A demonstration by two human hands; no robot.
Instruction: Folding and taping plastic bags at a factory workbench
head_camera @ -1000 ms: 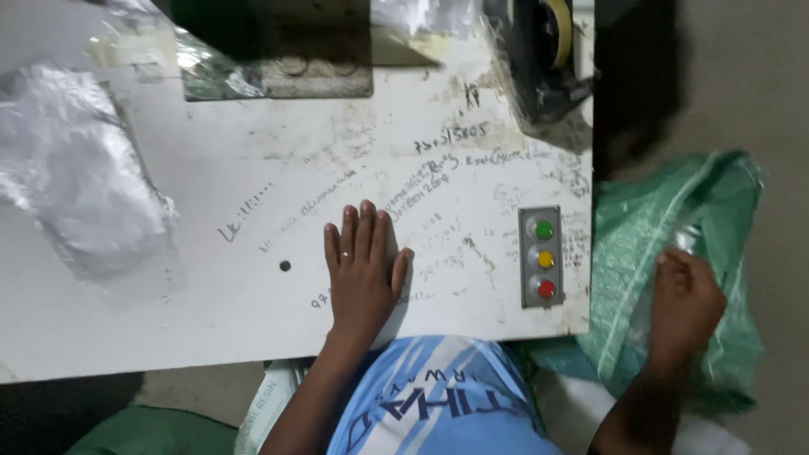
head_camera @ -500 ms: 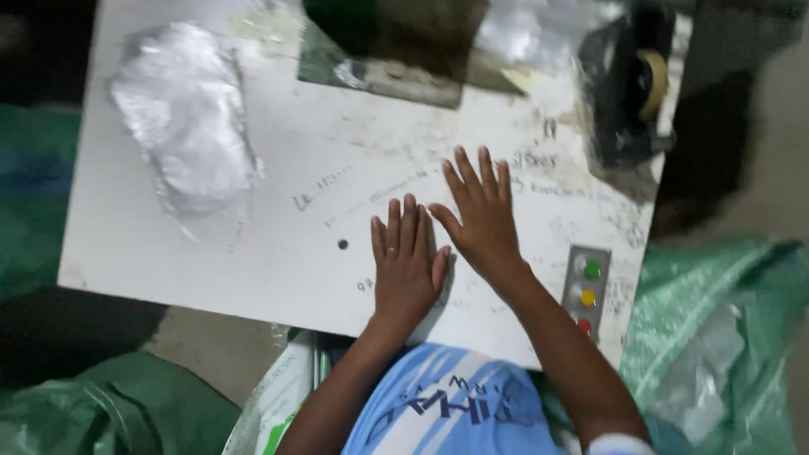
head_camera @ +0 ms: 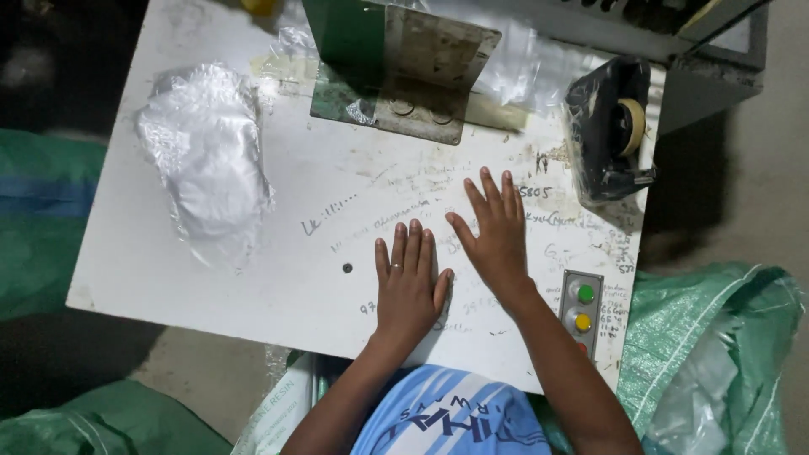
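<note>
White and scuffed, the flat painted worktable (head_camera: 253,278) fills most of the view, its top scrawled with handwriting, with green woven sacks (head_camera: 716,337) on the floor at both sides. At its far edge stands a green and bare-metal machine bracket (head_camera: 404,76), and to the right of that a black tape dispenser (head_camera: 611,126) holding a tan roll. On the left part of the table lies a crumpled heap of clear plastic film bags (head_camera: 206,160), well apart from both hands; it looks very light, limp and slippery, likely to slide or cling, so pinching a bunched edge should hold it better than pressing on top. A small grey button panel (head_camera: 581,310) sits near the right front corner. The left hand (head_camera: 409,286) lies open, palm flat on the tabletop, fingers together; the right hand (head_camera: 497,232) rests just beside it, flat too, fingers spread, holding nothing.
</note>
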